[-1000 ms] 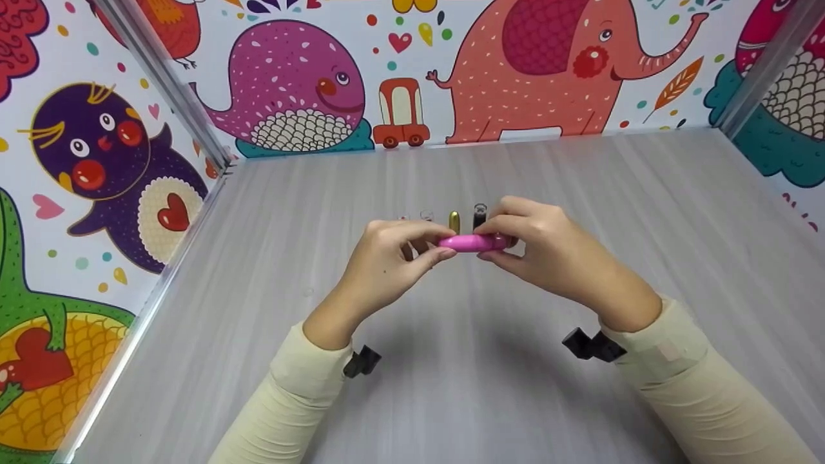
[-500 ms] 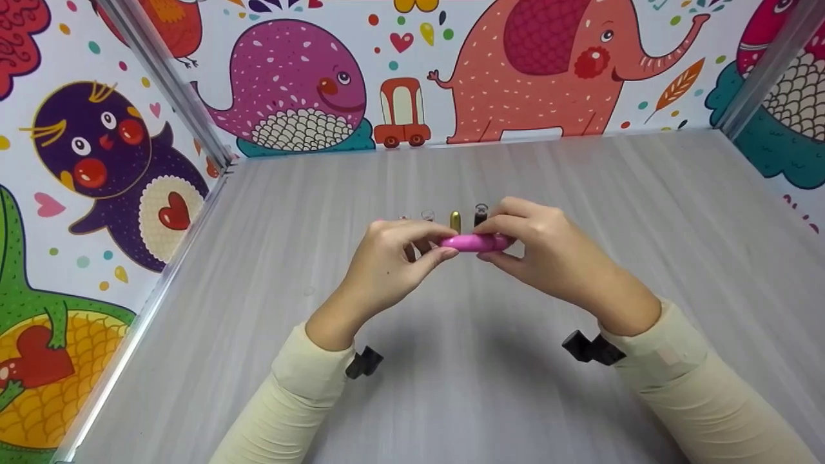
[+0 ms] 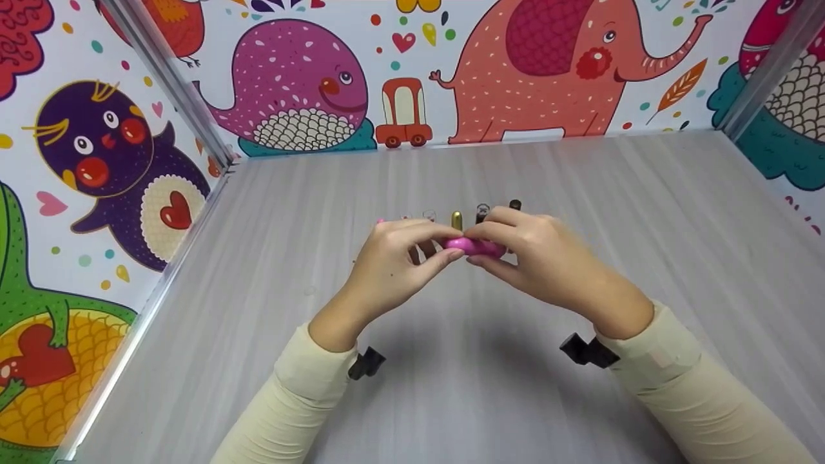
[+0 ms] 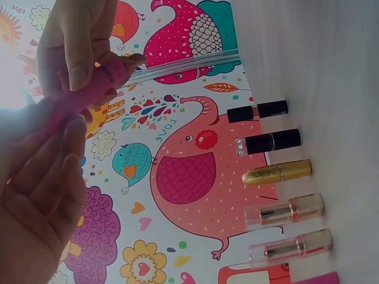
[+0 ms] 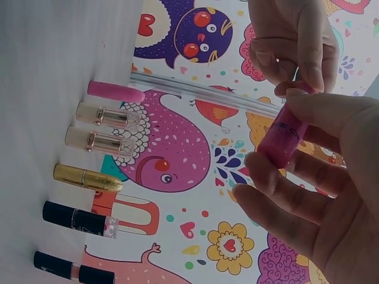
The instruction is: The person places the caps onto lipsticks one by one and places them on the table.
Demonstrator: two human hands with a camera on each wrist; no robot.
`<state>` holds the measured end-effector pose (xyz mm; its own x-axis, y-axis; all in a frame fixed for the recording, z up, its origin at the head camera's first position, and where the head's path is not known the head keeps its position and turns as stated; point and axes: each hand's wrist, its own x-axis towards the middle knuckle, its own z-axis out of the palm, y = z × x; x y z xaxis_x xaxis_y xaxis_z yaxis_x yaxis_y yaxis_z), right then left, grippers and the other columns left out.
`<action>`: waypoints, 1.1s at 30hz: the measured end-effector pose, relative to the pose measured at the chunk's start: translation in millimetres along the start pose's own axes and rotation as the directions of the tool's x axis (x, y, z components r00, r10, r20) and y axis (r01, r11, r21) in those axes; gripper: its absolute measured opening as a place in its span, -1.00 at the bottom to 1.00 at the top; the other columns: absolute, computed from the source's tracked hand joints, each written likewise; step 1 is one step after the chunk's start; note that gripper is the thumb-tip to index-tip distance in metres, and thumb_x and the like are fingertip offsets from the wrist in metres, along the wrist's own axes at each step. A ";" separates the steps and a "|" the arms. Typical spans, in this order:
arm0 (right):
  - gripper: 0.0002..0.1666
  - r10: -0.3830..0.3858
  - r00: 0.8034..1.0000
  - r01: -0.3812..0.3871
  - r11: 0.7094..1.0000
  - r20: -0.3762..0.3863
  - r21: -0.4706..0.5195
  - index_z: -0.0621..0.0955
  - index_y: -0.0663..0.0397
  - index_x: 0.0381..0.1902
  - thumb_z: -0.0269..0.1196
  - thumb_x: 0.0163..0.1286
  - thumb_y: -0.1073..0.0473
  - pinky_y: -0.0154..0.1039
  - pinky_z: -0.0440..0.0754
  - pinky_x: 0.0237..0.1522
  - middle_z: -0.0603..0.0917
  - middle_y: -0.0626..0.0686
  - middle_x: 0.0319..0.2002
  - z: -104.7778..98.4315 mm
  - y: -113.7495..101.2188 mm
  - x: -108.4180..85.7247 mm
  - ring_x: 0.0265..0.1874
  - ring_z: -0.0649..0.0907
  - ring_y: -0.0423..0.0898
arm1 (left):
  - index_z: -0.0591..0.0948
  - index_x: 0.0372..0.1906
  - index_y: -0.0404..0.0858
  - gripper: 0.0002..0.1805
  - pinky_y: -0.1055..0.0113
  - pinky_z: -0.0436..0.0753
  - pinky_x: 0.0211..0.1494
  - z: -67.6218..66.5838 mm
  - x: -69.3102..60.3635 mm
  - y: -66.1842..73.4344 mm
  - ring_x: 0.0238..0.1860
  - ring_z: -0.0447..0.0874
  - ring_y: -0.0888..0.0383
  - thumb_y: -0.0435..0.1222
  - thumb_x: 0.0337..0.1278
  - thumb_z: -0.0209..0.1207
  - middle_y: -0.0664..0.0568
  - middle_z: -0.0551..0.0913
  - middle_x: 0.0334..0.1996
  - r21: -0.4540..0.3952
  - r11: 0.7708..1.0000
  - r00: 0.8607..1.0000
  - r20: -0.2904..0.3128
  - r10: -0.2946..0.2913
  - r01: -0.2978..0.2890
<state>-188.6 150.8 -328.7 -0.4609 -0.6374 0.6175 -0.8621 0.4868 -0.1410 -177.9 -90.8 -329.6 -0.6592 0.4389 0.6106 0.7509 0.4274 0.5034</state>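
Note:
A glossy pink lipstick tube (image 3: pixel 482 247) with dark lettering is held up above the table, lying roughly crosswise in the head view. My left hand (image 3: pixel 405 263) pinches its left end between thumb and fingertips. On the other end, my right hand (image 3: pixel 541 248) grips with thumb and fingers. The lettering faces the camera in the right wrist view, where the tube (image 5: pixel 284 137) slants between both hands. Fingers cover part of the tube, so any seam between cap and base cannot be made out.
Behind the hands several lipsticks stand upright in a row: a pink one (image 5: pixel 115 92), two clear-capped ones (image 5: pixel 109 116), a gold one (image 5: pixel 87 178), a black clear-capped one (image 5: pixel 80 219) and a black one (image 5: pixel 72 267). Patterned panels (image 3: pixel 425 64) border the grey table (image 3: pixel 290 212).
My right hand has shifted slightly left, closer to my left hand, and the tube's right part has dipped a little. A black lipstick now shows beyond the right hand.

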 end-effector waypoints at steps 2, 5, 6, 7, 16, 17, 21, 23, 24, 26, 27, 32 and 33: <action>-0.67 0.008 1.000 -0.008 1.000 0.012 0.002 0.79 0.13 -0.04 0.60 0.28 0.17 -0.29 0.73 -0.36 0.68 -0.01 -0.29 -0.9 0.6 -0.4 -0.43 0.68 -0.18 | 0.85 -0.06 -0.21 -0.80 0.05 0.62 -0.01 -0.5 0.0 -0.2 -0.40 0.67 0.30 -0.21 0.32 0.47 0.11 0.82 -0.31 0.003 1.000 1.000 0.004 0.008 -0.008; -0.69 0.020 0.999 -0.019 1.000 0.031 -0.008 0.79 0.11 -0.04 0.58 0.30 0.15 -0.30 0.74 -0.34 0.68 -0.02 -0.28 -2.0 2.9 -0.1 -0.42 0.68 -0.18 | 0.85 -0.05 -0.22 -0.80 0.14 0.66 -0.09 -1.7 0.3 -1.7 -0.39 0.68 0.29 -0.22 0.35 0.44 0.09 0.82 -0.29 0.010 1.000 1.000 0.006 0.026 -0.026; -0.70 0.024 0.999 -0.023 1.000 0.032 -0.010 0.79 0.11 -0.05 0.58 0.31 0.16 -0.29 0.73 -0.34 0.68 -0.01 -0.28 -2.1 4.3 -0.2 -0.42 0.67 -0.17 | 0.84 -0.05 -0.23 -0.81 0.18 0.68 -0.14 -2.3 0.7 -2.4 -0.39 0.68 0.28 -0.23 0.36 0.43 0.09 0.82 -0.29 0.009 0.999 1.000 0.006 0.031 -0.031; -0.70 0.028 0.999 -0.028 1.000 0.030 -0.012 0.78 0.11 -0.05 0.58 0.31 0.17 -0.28 0.73 -0.34 0.68 -0.01 -0.27 -2.4 5.7 -0.2 -0.42 0.67 -0.17 | 0.84 -0.04 -0.23 -0.82 0.22 0.69 -0.19 -3.1 0.9 -3.2 -0.39 0.67 0.27 -0.24 0.38 0.42 0.08 0.82 -0.28 0.010 0.999 0.999 0.004 0.032 -0.032; -0.70 0.112 0.993 -0.112 0.994 0.030 -0.010 0.76 0.11 -0.04 0.57 0.32 0.18 -0.23 0.76 -0.31 0.71 0.03 -0.23 -6.1 21.3 -2.5 -0.35 0.67 -0.13 | 0.82 0.04 -0.25 -0.72 0.27 0.73 0.01 -14.0 2.4 -10.8 -0.03 0.70 0.12 -0.20 0.36 0.44 0.01 0.81 -0.04 0.167 0.986 1.000 -0.004 0.003 -0.003; -0.70 0.124 0.992 -0.124 0.992 0.032 -0.006 0.75 0.11 -0.04 0.57 0.32 0.17 -0.22 0.77 -0.30 0.71 0.04 -0.22 -6.5 23.0 -2.8 -0.34 0.68 -0.13 | 0.81 0.06 -0.24 -0.70 0.26 0.71 0.09 -15.5 2.7 -11.5 0.03 0.69 0.10 -0.19 0.36 0.44 0.01 0.80 0.00 0.191 0.982 1.000 -0.002 0.004 -0.003; -0.69 0.205 0.978 -0.205 0.979 0.048 0.014 0.74 0.10 -0.03 0.56 0.34 0.15 -0.20 0.79 -0.29 0.73 0.03 -0.19 -9.2 29.9 -4.0 -0.30 0.71 -0.13 | 0.76 0.20 -0.24 -0.56 0.06 0.55 0.42 -22.3 3.5 -14.8 0.30 0.58 0.00 -0.11 0.34 0.45 -0.03 0.74 0.18 0.275 0.961 0.999 0.023 -0.036 0.028; -0.69 0.253 0.966 -0.255 0.966 0.055 0.030 0.73 0.11 -0.02 0.55 0.36 0.16 -0.17 0.79 -0.29 0.73 0.03 -0.18 -10.5 35.4 -4.7 -0.28 0.72 -0.12 | 0.70 0.30 -0.22 -0.46 -0.07 0.45 0.51 -26.3 3.1 -17.2 0.41 0.50 -0.04 -0.08 0.31 0.47 -0.06 0.67 0.30 0.307 0.949 0.996 0.040 -0.084 0.067; -0.69 0.278 0.959 -0.280 0.959 0.057 0.040 0.72 0.12 -0.01 0.54 0.36 0.17 -0.15 0.80 -0.28 0.73 0.03 -0.17 -11.2 38.6 -5.1 -0.27 0.73 -0.12 | 0.66 0.35 -0.21 -0.40 -0.13 0.40 0.54 -28.3 2.9 -18.9 0.46 0.46 -0.06 -0.07 0.29 0.48 -0.07 0.63 0.36 0.318 0.944 0.993 0.046 -0.111 0.091; -0.70 0.323 0.944 -0.326 0.943 0.062 0.060 0.71 0.13 0.01 0.51 0.39 0.19 -0.11 0.81 -0.24 0.74 0.04 -0.16 -12.2 46.4 -6.4 -0.25 0.74 -0.09 | 0.59 0.45 -0.18 -0.30 -0.21 0.33 0.57 -32.4 2.5 -22.7 0.53 0.38 -0.07 -0.05 0.27 0.50 -0.09 0.53 0.47 0.336 0.932 0.985 0.054 -0.162 0.134; -0.70 0.342 0.938 -0.346 0.936 0.063 0.068 0.71 0.14 0.02 0.50 0.40 0.20 -0.09 0.81 -0.22 0.74 0.06 -0.15 -12.6 50.9 -7.3 -0.24 0.75 -0.07 | 0.55 0.48 -0.17 -0.25 -0.23 0.30 0.58 -34.5 2.3 -24.9 0.56 0.34 -0.07 -0.04 0.26 0.50 -0.09 0.47 0.51 0.341 0.928 0.982 0.055 -0.182 0.152; -0.70 0.459 0.887 -0.462 0.882 0.052 0.090 0.69 0.15 0.08 0.45 0.46 0.20 0.04 0.80 -0.09 0.76 0.09 -0.11 -13.3 75.4 -13.9 -0.16 0.76 0.01 | 0.39 0.61 -0.14 -0.10 -0.25 0.10 0.66 -42.8 1.2 -38.0 0.66 0.14 -0.09 0.02 0.26 0.49 -0.08 0.26 0.65 0.368 0.903 0.965 0.052 -0.257 0.221; -0.70 0.482 0.875 -0.484 0.870 0.049 0.091 0.69 0.15 0.09 0.44 0.47 0.19 0.06 0.78 -0.07 0.76 0.10 -0.10 -13.1 80.5 -15.5 -0.15 0.76 0.01 | 0.37 0.62 -0.14 -0.07 -0.25 0.05 0.68 -44.1 0.9 -41.0 0.68 0.09 -0.10 0.04 0.25 0.48 -0.08 0.22 0.67 0.372 0.898 0.960 0.057 -0.274 0.234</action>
<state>-248.1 207.7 -339.5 -0.8289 -0.3525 0.4344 -0.5462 0.6780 -0.4920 -207.6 -142.8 -322.8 -0.8408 0.3493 0.4136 0.5052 0.7808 0.3676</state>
